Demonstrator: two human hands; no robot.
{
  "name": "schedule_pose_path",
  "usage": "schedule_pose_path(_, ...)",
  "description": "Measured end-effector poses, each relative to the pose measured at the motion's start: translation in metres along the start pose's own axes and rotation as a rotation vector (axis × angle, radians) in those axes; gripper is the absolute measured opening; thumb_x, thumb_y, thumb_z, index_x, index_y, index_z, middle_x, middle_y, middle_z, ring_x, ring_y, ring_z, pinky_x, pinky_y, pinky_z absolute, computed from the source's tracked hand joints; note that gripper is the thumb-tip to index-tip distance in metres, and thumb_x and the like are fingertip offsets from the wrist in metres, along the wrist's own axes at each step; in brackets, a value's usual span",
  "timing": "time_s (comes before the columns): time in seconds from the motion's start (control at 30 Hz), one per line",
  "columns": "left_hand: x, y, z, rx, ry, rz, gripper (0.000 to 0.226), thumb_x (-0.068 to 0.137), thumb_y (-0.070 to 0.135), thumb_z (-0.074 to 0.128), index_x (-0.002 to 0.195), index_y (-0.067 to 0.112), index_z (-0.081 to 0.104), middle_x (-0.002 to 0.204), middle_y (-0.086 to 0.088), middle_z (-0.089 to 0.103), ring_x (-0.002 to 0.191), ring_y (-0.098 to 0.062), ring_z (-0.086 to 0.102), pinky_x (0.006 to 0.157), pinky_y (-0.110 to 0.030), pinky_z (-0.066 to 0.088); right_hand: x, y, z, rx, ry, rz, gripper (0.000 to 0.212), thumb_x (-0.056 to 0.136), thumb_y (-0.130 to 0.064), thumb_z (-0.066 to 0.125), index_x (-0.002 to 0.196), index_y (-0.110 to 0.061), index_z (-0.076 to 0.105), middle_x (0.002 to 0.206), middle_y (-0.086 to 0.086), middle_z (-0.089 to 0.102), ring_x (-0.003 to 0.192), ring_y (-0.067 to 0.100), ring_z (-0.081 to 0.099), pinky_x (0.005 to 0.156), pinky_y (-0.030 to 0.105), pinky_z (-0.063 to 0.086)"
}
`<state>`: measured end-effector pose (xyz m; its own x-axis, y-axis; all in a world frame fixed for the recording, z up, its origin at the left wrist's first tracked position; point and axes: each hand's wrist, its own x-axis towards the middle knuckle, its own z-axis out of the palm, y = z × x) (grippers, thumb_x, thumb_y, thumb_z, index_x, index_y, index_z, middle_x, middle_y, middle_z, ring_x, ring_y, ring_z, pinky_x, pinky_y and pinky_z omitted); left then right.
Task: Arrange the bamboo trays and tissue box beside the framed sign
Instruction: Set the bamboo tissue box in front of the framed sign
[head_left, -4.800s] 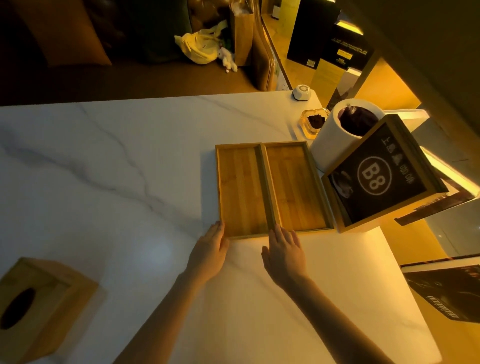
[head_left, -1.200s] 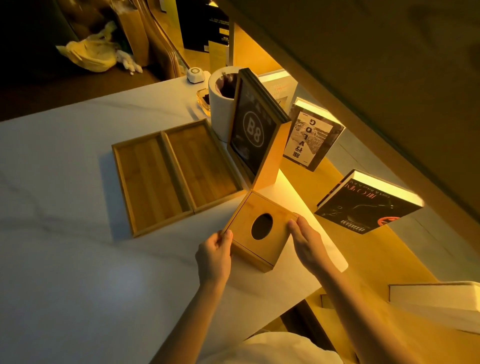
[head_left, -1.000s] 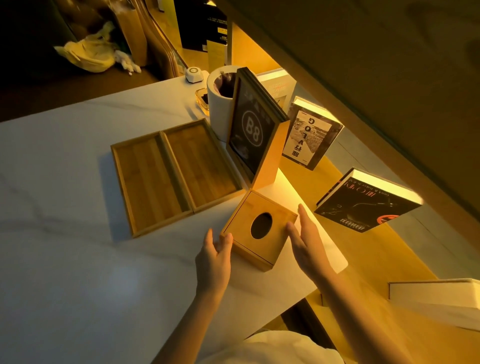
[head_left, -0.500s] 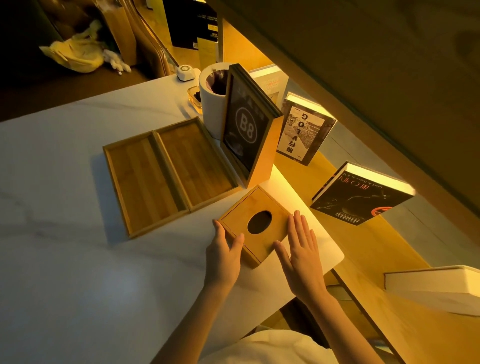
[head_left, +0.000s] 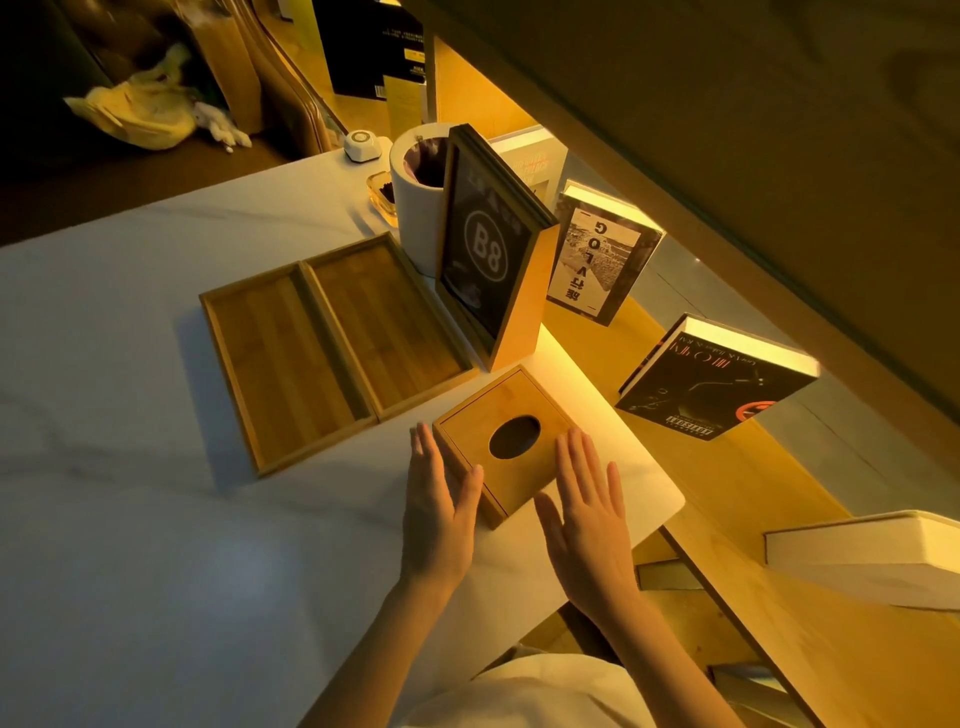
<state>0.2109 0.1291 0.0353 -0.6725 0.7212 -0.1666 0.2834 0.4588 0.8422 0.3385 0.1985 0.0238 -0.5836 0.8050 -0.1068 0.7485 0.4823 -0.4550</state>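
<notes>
Tissue box (head_left: 511, 441) (bamboo, oval slot up) sits flat on marble table (head_left: 156, 545), just in front of framed sign (head_left: 485, 254), near its front corner; touching or a hair apart, can't tell. Box is skewed vs sign edge. Two bamboo trays (head_left: 332, 343) lie side by side, long edges touching, directly left of sign; right tray looks to be against sign base.

Left hand (head_left: 439, 501) open, flat, fingers along box's left side. Right hand (head_left: 589, 512) open, fingers spread, over box's near-right edge. Neither gripping.

Status est: all 3 items beside sign, basically done. Left: maybe square up box, pull hands off.

Text: sign reads "B8" in a circle, small chars above not legible. Behind sign: white cylindrical bin (head_left: 415, 208). Right of sign: book (head_left: 597, 260) w/ "GO", upside down. Black book (head_left: 711, 379), title too small to read.
</notes>
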Motion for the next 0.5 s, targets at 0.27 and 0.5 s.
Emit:
schedule_pose_path(0.27,0.004,-0.008,0.005,0.176,-0.059,0.133,0.064,0.082,0.048,0.031,0.128,0.034,-0.011,0.155,-0.007,0.005,0.140,-0.025,0.018,0.105,-0.037,0.041,-0.002,-0.003,0.009,0.003,-0.056,0.014,0.070,0.074,-0.071,-0.012,0.132,-0.035,-0.025,0.144,-0.016,-0.029,0.129,-0.001,-0.035,0.106,0.025,-0.027)
schedule_pose_path(0.5,0.025,-0.006,0.007,0.215,-0.086,0.151,0.068,0.087,0.041,0.037,0.134,0.027,-0.011,0.155,-0.006,0.005,0.140,-0.025,0.016,0.105,-0.036,0.040,0.012,0.000,0.006,-0.017,-0.023,-0.007,0.069,0.077,-0.068,-0.012,0.136,-0.032,-0.018,0.145,-0.013,-0.025,0.135,0.007,-0.025,0.110,0.033,-0.019)
